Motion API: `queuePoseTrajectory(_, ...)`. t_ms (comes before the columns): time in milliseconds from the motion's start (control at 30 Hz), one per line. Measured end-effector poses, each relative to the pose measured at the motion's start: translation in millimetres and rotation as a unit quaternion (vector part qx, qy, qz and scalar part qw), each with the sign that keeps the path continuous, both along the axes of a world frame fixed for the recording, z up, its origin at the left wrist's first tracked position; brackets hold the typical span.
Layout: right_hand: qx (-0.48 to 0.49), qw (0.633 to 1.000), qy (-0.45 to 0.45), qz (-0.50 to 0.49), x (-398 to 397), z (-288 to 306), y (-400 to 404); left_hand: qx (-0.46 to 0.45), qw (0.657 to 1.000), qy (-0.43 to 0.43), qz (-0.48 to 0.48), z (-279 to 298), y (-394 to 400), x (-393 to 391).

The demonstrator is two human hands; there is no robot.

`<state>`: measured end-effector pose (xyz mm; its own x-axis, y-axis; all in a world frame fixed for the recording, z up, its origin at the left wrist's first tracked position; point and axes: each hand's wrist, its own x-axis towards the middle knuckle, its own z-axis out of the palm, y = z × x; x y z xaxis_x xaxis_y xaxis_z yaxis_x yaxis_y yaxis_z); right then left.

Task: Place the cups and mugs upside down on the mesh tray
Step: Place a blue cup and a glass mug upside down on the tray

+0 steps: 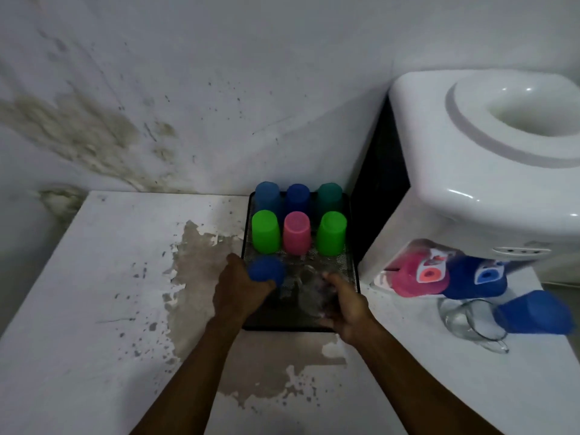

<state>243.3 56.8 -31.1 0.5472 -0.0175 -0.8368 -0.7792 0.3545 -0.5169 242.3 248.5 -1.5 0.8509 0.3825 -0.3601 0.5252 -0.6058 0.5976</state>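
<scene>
left hand (241, 288): gripped round blue plastic cup (266, 273) over black mesh tray (351, 271)
right hand (343, 304): clutched clear glass mug (309, 293), blurred
risk: slippery glass could slip; crowding might topple pink upturned plastic cup (297, 232)

Green cups (266, 231) flank a pink cup (297, 232) on black mesh tray (351, 271).

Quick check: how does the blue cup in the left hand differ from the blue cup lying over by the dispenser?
The blue cup in the left hand is gripped over the mesh tray, base up; the blue cup by the dispenser lies on its side on the counter, off the tray and untouched. The held one sits in front of the two rows of inverted cups; the other lies beside a glass mug. Both are blue plastic.
</scene>
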Motion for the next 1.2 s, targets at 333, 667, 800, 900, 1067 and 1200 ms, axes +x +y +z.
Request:
queuePoseTrajectory(333, 0.148, 0.981, 0.11, -0.062, 54.5, -15.5, 33.5, 0.064, 0.99, 0.005, -0.127, -18.2, 16.8, 37.4)
queuePoseTrajectory(667, 0.105, 0.978, 0.174, -0.055, 83.5, -25.2, 47.9, 0.043, 0.987, 0.005, -0.158, -34.6, 20.6, 44.7)
queuePoseTrajectory(800, 0.108, 0.974, 0.192, -0.044, 85.8, -25.7, 47.2, 0.036, 0.988, -0.003, -0.153, -36.9, 20.4, 45.2)
queuePoseTrajectory(900, 0.112, 0.973, 0.201, -0.022, 81.2, -24.8, 41.2, 0.039, 0.988, -0.006, -0.153, -38.2, 21.3, 44.7)
queuePoseTrajectory(1067, -0.078, 0.987, 0.099, 0.102, 66.8, -15.2, 29.6, 0.055, 0.987, -0.017, -0.15, -39.3, 20.0, 43.5)
queuePoseTrajectory(1200, -0.337, 0.896, -0.178, 0.228, 51.5, -10.0, 28.7, 0.063, 0.987, -0.02, -0.147, -39.9, 18.7, 41.8)
